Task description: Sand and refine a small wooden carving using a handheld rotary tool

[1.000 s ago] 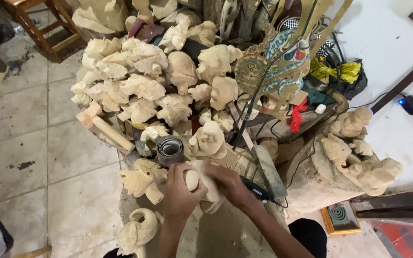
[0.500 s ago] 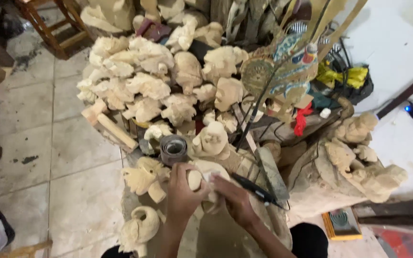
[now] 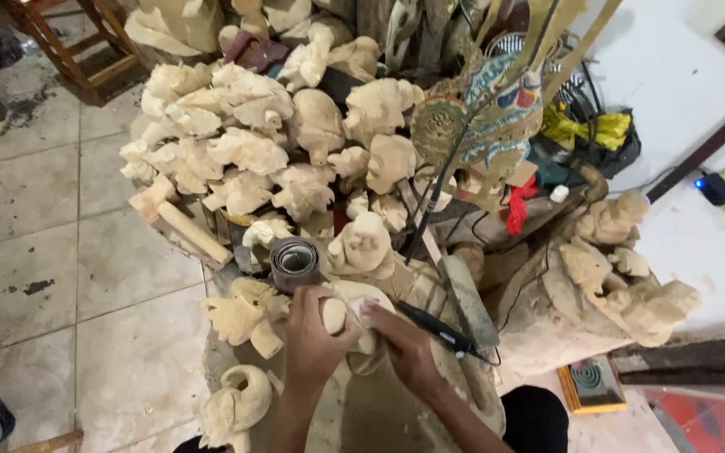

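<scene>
I see my left hand [image 3: 312, 340] wrapped around a small pale wood carving [image 3: 347, 315] at the near edge of the table [image 3: 379, 411], fingers clamped on it, while my right hand [image 3: 404, 348] presses against the carving's other side, fingers closed on it too. Compared with a second ago the two hands sit slightly lower and closer together on the piece (the view itself has also drifted a little), so I judge the grip has tightened for close work. A roll of grey sandpaper [image 3: 294, 262] stands just beyond my left hand, a black corded tool [image 3: 438, 329] lies beside my right, and the heap of unfinished carvings [image 3: 245, 151] rises behind.
</scene>
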